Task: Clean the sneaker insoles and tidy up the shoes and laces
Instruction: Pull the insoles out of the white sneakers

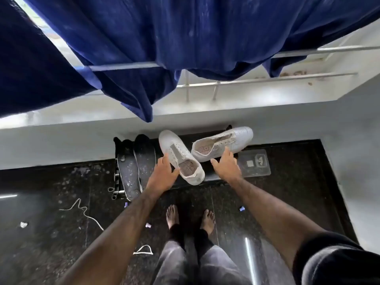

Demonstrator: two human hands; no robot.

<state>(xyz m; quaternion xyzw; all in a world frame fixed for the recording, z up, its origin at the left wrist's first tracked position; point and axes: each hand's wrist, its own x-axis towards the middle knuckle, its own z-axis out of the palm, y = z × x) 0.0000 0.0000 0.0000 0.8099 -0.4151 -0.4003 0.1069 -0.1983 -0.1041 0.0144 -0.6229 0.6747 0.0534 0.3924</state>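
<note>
Two white sneakers without laces lie on a dark ledge by the wall. The left sneaker (181, 155) points its toe away from me; the right sneaker (224, 144) lies angled to the right. My left hand (162, 173) rests against the left sneaker's side with straight fingers, thumb near its heel. My right hand (226, 165) touches the near side of the right sneaker, fingers spread. Two dark insoles (135, 165) lean side by side left of the shoes. A white lace (86, 214) trails on the floor at left, and another lace (144, 250) lies near my left leg.
A blue cloth (185, 38) hangs over a metal railing (267, 79) above the white parapet. A clear plastic lid (255, 163) lies right of the shoes. Small scraps dot the black polished floor (51, 254). My bare feet (191, 219) stand just behind the ledge.
</note>
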